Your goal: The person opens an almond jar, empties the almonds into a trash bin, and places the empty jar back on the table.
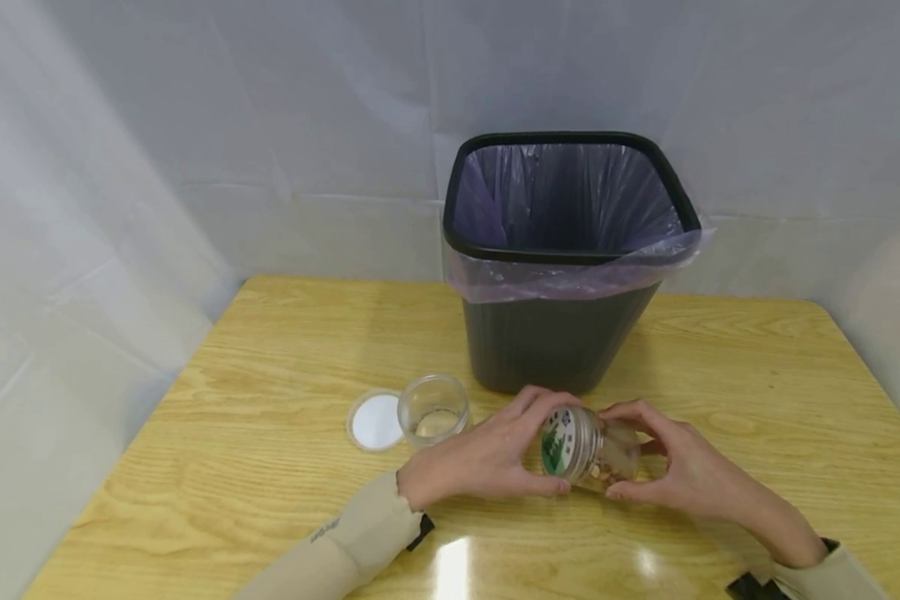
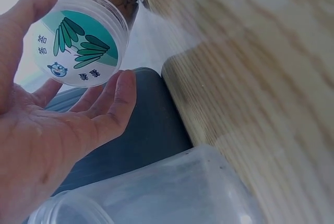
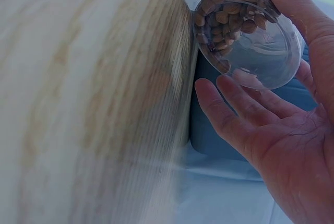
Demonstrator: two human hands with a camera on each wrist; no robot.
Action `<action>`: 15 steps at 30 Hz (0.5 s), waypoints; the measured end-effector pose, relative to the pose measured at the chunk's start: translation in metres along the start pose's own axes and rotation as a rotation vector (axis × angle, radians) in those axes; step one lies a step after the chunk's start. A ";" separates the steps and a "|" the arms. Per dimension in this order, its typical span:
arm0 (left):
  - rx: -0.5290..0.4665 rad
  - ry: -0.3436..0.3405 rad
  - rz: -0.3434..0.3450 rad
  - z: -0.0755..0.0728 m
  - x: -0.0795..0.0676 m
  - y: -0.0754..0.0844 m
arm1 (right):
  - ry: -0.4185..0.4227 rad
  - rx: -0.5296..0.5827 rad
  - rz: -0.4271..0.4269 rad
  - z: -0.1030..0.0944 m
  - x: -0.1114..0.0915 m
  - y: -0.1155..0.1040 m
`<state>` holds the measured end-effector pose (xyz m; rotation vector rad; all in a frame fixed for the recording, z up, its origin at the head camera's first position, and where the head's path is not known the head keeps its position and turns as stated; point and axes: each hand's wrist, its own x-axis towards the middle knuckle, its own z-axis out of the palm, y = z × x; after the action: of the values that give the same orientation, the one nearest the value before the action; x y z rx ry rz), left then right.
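One jar (image 1: 611, 454) is held between the left hand (image 1: 487, 454) and the right hand (image 1: 693, 467), tipped on its side with its lid (image 1: 558, 442) on and facing the left hand. Spilling looks the likeliest trouble: if the lid came away at this slant, the brown pieces (image 3: 229, 20) (small, loose, heaped to one side) could run out over the counter (image 1: 307, 350) below the hands. An uneven twist or hard tug might cause that, and so might a slip of the right fingertips on the smooth wall. How tightly the lid sits, I cannot tell. Just beyond the left wrist stands the empty jar (image 1: 429, 408), so a careless swing of that arm could topple it; the white disc (image 1: 376, 422) lying close by, farther left of that hand, would more likely just slide.

As for the hands, the left is partly closed, its thumb and fingers bent around the lid's rim, the palm clear of it. The right grips the jar's body towards the base, thumb on one side and fingers on the other, with a gap before the palm. Beyond both hands stands the bin (image 1: 555, 337), lined with a bag (image 1: 547, 282).
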<state>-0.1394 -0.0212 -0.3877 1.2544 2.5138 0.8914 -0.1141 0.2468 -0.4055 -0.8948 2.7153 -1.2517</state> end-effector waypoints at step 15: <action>0.009 0.023 -0.016 0.000 -0.005 0.001 | 0.009 -0.036 -0.029 -0.002 -0.002 -0.002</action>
<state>-0.1358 -0.0244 -0.3876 1.2319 2.5453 0.8968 -0.1124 0.2480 -0.4034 -0.9377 2.7500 -1.2190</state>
